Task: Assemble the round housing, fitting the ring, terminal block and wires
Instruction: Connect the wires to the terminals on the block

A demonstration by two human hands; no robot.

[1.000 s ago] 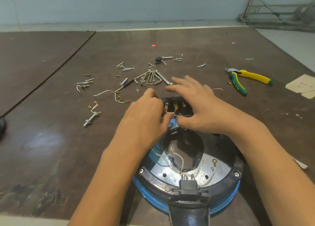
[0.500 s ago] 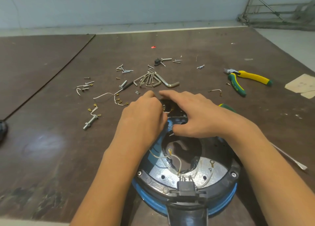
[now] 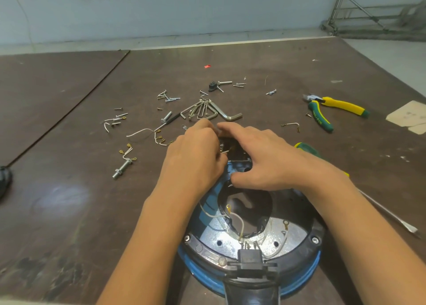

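Housing (image 3: 309,273) round, blue-rimmed, open side up; terminal block (image 3: 232,147) at its far rim, between both hands; right hand (image 3: 265,159) has fingers straight, spread over block, thumb on rim; left hand (image 3: 196,162) curled at block's left end, contents hidden, cannot tell; loose wires (image 3: 241,221) lie inside housing, toward person from fingertips, left hand nearer.

The housing (image 3: 214,238) sits at the counter's (image 3: 69,212) near edge; hex keys (image 3: 227,115) lie behind it, pliers (image 3: 338,104) far right, a bolt (image 3: 121,168) left.
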